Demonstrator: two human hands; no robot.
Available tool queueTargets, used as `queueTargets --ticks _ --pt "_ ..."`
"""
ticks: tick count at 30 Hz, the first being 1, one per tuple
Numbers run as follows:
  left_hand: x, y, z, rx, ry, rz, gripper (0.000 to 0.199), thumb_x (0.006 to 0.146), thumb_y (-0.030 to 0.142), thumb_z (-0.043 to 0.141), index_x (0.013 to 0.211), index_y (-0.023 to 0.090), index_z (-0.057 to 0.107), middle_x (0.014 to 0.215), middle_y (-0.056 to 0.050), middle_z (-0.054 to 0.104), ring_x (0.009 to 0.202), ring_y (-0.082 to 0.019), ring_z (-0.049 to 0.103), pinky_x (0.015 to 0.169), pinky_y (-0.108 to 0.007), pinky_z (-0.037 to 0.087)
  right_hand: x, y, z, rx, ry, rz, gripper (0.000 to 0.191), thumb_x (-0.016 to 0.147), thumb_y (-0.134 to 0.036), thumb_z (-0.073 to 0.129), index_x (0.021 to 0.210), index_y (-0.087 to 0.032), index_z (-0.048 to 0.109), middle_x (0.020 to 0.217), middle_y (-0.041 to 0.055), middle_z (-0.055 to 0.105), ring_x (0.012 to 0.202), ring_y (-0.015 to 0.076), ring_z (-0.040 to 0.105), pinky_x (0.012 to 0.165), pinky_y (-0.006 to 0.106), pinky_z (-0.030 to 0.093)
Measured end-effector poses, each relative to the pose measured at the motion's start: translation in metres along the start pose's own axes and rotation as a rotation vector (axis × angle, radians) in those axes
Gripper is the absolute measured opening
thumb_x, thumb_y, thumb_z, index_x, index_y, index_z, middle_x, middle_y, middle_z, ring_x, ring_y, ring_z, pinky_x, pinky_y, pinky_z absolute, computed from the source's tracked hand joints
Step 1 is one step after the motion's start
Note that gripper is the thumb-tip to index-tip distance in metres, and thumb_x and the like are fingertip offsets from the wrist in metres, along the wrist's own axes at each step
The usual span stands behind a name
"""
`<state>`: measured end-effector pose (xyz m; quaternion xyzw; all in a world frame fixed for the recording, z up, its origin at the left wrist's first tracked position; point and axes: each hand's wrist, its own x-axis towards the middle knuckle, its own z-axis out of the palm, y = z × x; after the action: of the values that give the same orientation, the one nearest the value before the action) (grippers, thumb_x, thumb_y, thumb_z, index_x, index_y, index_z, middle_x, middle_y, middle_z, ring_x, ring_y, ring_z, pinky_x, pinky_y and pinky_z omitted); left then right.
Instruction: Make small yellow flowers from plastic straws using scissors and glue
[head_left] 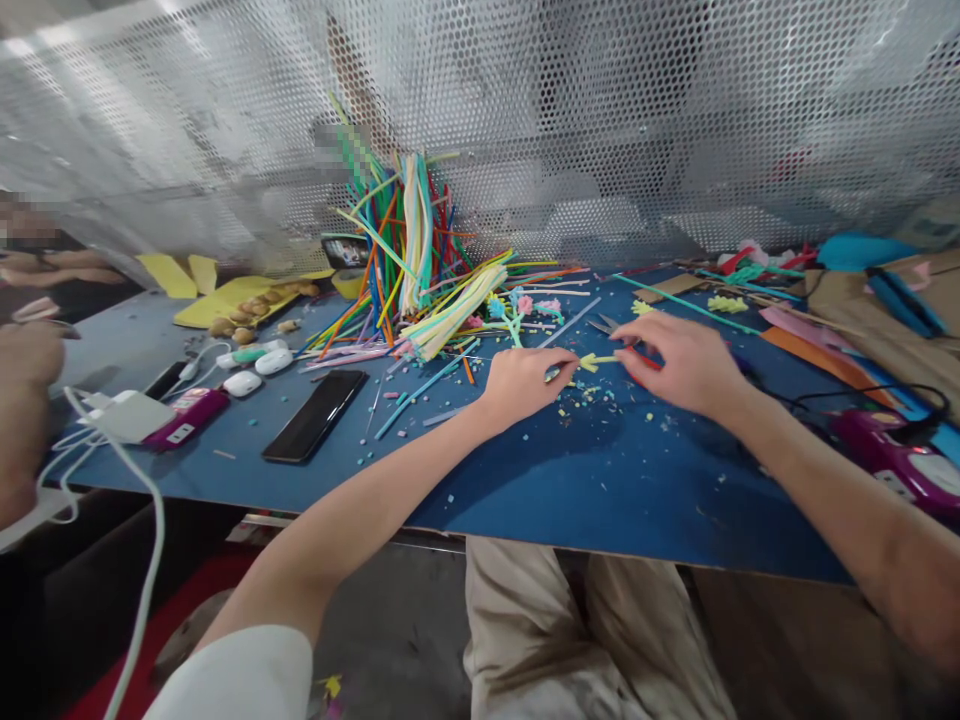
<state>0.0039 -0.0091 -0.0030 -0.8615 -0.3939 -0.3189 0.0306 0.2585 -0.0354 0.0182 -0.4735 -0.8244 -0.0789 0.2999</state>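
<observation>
Between my two hands is a short piece of pale yellow pipe cleaner (590, 363), bent into small branches. My left hand (527, 382) is closed, pinching its left end between thumb and fingers. My right hand (681, 362) is closed around red-handled scissors (637, 366) and has its fingertips at the other end of the yellow piece. The metal blades point up and left, slightly apart. Small pipe-cleaner flowers (525, 305) in pink and blue lie just behind my left hand, on a pale green stem. Clipped fuzzy bits lie scattered below the yellow piece.
Bundled colored pipe cleaners (416, 240) stand against the perforated metal screen (600, 120). A black phone (315, 415), purple power strips (187, 415), white chargers and cables lie left. Another power strip (892, 460) and cardboard (855, 290) are right. Another person's arm (22, 410) rests far left.
</observation>
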Motion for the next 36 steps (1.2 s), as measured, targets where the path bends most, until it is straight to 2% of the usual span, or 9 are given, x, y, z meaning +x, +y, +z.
queueTargets --ticks 2,4,12,18,22,27,33,36 --pt "-0.001 0.002 -0.001 0.008 -0.036 0.029 0.023 0.099 0.037 0.057 0.101 0.031 0.079 0.098 0.001 0.08 0.079 -0.015 0.074 0.065 -0.024 0.048 0.0 -0.017 0.01 0.058 -0.019 -0.109 0.026 0.1 -0.036 0.052 0.12 -0.03 0.068 0.117 0.0051 0.071 0.107 0.024 0.067 0.088 0.038 0.051" --pt "-0.002 0.004 -0.001 0.022 -0.059 0.039 0.024 0.099 0.037 0.056 0.101 0.03 0.079 0.099 0.001 0.08 0.082 -0.016 0.075 0.063 -0.024 0.047 -0.002 -0.024 0.019 0.084 -0.024 -0.142 0.025 0.101 -0.037 0.052 0.118 -0.032 0.07 0.114 0.0043 0.072 0.106 0.0236 0.067 0.091 0.039 0.051" --pt "-0.003 0.008 0.0 0.012 -0.072 0.022 0.022 0.097 0.038 0.059 0.101 0.03 0.079 0.094 0.001 0.081 0.084 -0.016 0.075 0.063 -0.024 0.046 -0.004 -0.021 0.026 0.069 0.046 -0.143 0.021 0.1 -0.039 0.056 0.103 -0.033 0.076 0.105 0.0016 0.075 0.095 0.0216 0.067 0.088 0.039 0.053" --pt "-0.003 0.011 -0.002 -0.005 -0.077 -0.015 0.02 0.095 0.037 0.061 0.1 0.031 0.079 0.089 0.002 0.08 0.078 -0.016 0.074 0.062 -0.025 0.045 -0.003 -0.021 0.027 -0.005 0.031 -0.156 0.022 0.103 -0.038 0.051 0.099 -0.03 0.071 0.105 0.0013 0.075 0.095 0.0225 0.066 0.082 0.041 0.046" --pt "-0.002 0.01 -0.002 -0.015 -0.068 -0.049 0.02 0.095 0.037 0.061 0.099 0.031 0.079 0.089 0.001 0.08 0.069 -0.014 0.071 0.061 -0.024 0.045 -0.002 -0.017 0.024 0.046 0.071 -0.09 0.021 0.104 -0.034 0.048 0.098 -0.028 0.067 0.104 0.0021 0.075 0.098 0.0233 0.067 0.083 0.042 0.042" --pt "-0.001 0.004 -0.001 -0.017 -0.03 -0.058 0.02 0.095 0.038 0.061 0.098 0.031 0.079 0.088 0.003 0.08 0.066 -0.013 0.069 0.061 -0.025 0.045 0.0 -0.004 0.016 0.145 0.211 0.044 0.019 0.101 -0.036 0.05 0.096 -0.027 0.066 0.102 0.0044 0.073 0.103 0.0257 0.066 0.089 0.043 0.045" --pt "0.002 -0.004 -0.001 -0.019 0.007 -0.092 0.018 0.095 0.036 0.062 0.095 0.03 0.078 0.089 0.003 0.08 0.066 -0.014 0.068 0.059 -0.025 0.045 0.001 0.017 0.008 0.207 0.366 0.183 0.021 0.099 -0.039 0.05 0.095 -0.025 0.065 0.098 0.0082 0.072 0.093 0.0271 0.066 0.089 0.046 0.05" --pt "0.004 -0.005 -0.003 -0.035 0.032 -0.109 0.018 0.096 0.034 0.061 0.097 0.028 0.077 0.09 0.002 0.08 0.068 -0.014 0.069 0.061 -0.025 0.046 0.0 0.025 0.006 0.227 0.394 0.283 0.022 0.098 -0.043 0.049 0.096 -0.028 0.065 0.099 0.0088 0.073 0.093 0.0295 0.066 0.088 0.049 0.052"
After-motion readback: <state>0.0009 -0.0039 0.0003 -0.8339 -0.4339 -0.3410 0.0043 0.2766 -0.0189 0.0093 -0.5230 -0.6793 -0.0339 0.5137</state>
